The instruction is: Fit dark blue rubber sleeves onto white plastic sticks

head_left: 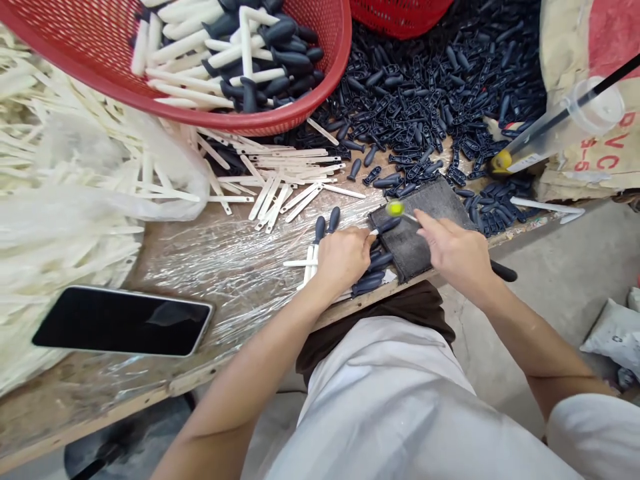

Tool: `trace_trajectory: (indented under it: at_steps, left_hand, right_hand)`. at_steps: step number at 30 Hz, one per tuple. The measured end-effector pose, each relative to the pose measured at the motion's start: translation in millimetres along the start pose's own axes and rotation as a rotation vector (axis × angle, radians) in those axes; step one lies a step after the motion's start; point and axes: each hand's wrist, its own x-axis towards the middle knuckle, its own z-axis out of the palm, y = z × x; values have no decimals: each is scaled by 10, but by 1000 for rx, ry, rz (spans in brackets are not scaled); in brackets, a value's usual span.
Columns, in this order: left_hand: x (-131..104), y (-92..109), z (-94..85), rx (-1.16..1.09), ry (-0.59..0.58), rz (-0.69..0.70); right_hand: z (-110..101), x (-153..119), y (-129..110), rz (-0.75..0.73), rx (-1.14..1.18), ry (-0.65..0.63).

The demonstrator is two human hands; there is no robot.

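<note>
My left hand [345, 257] is closed on a white stick whose dark blue handle [389, 225] lies over a black pad [425, 233]. My right hand [457, 253] grips a small hammer, its yellow-green head [395, 209] just above that handle and its black grip end [503, 271] showing past the palm. White sticks with dark handles [320, 229] lie beside my left hand. Several dark handles [367, 285] rest between the left hand and the pad.
A red basket [327, 100] of assembled pieces stands at the back left. Loose dark handle parts [400, 107] are heaped behind the pad, white sticks [295, 167] left of them. A phone [125, 321] lies front left; a clear cup [555, 130] leans by a sack [580, 163] at right.
</note>
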Motion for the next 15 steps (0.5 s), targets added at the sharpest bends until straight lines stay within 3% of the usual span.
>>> trace_trajectory:
  at_steps: [4,7,9,13,15]
  left_hand:
    - [-6,-28,-27,-91,76,62]
    - [-15,-110,-153,-209,131,93]
    - [-30,-203,-294,-274,91,116]
    - [-59,-409,-545,-196,-92,194]
    - [-50,-475,-583,-159,-100,172]
  right_hand:
    - [138,74,223,112,15,177]
    - [283,163,376,123,-57,160]
    - [329,251,378,98,-84,147]
    - [300,580,54,-34,-5,143]
    - [297,831,-197,-156,35,71]
